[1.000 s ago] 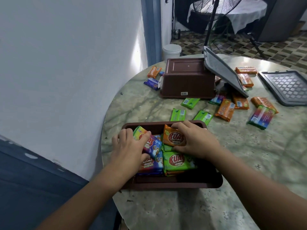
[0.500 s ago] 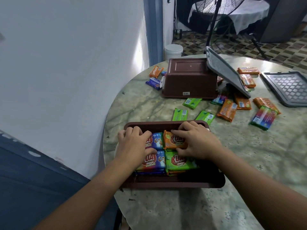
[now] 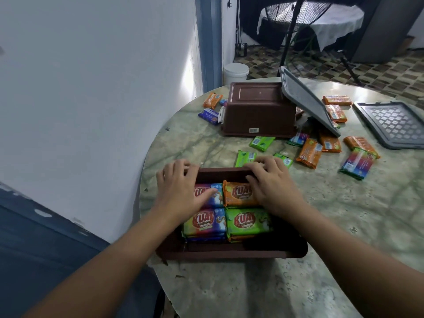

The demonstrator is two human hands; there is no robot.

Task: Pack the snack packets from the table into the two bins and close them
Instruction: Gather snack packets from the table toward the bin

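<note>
Open brown bin (image 3: 229, 253), pkts (image 3: 249, 222) inside

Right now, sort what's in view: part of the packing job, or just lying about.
Job: near bin, upturned bin, leaning lid, flat lid, loose packets, packed packets, left hand, right hand.
Lying about: white bucket, fan.

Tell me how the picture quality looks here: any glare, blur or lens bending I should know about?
Head view: wide-angle bending curves the blue door frame and the round table edge; soft glare sits on the tabletop's far rim near the flat grey lid; the packets in the near bin read sharp, while the left hand and right hand are slightly soft; the back room is dim.
</note>
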